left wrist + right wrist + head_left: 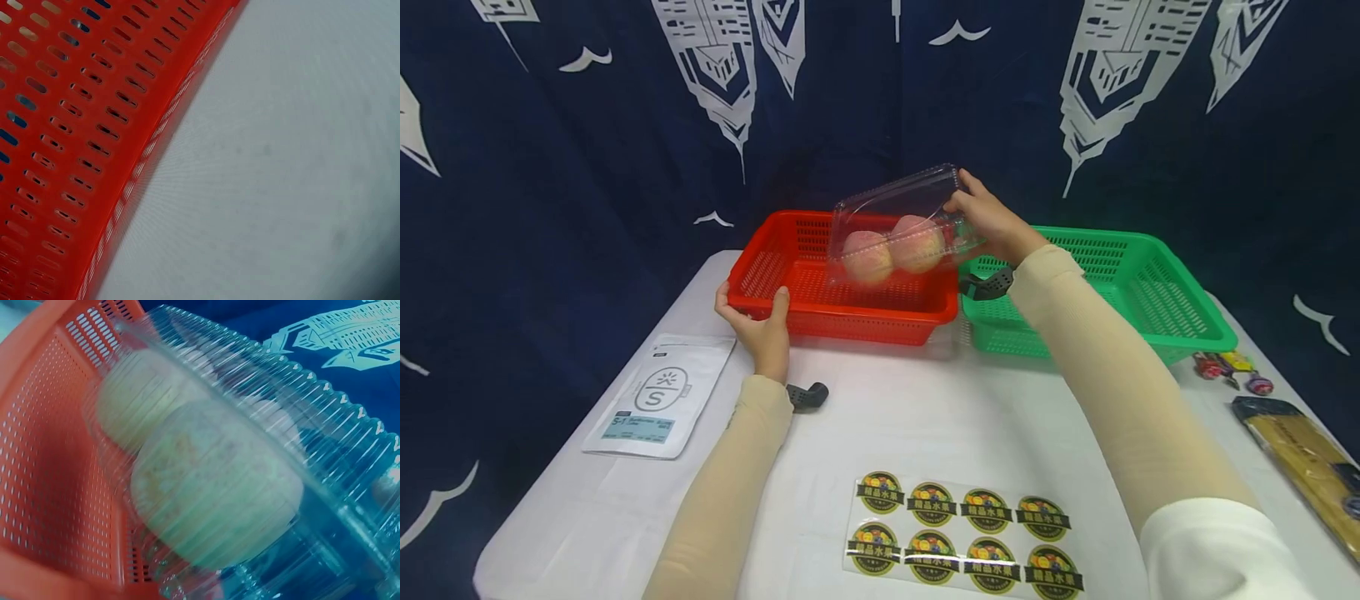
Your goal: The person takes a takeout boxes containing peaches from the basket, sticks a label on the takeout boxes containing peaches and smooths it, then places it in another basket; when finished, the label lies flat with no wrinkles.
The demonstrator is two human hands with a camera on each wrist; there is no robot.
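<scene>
Over the red basket [872, 321], my right hand [996, 221] grips one end of a clear plastic clamshell box [917, 187]. The box is tilted, its left end lower. Two peaches [917, 244] show plainly inside it in the head view; the right wrist view shows the nearer peach [215, 487] large behind the ribbed plastic. My left hand [760, 329] holds the red basket's near left corner, with the thumb at the front rim and the fingers around the corner. The left wrist view shows only the basket's slotted wall [94, 125] and the white tabletop, not the hand.
A green basket [1187, 342] stands right of the red one. On the white table [880, 417] lie a white pouch [658, 396] at left, a sheet of round fruit stickers [962, 537] in front, wrapped lollipops [1232, 368] and a brown packet [1300, 462] at right. A dark patterned curtain [887, 100] hangs behind.
</scene>
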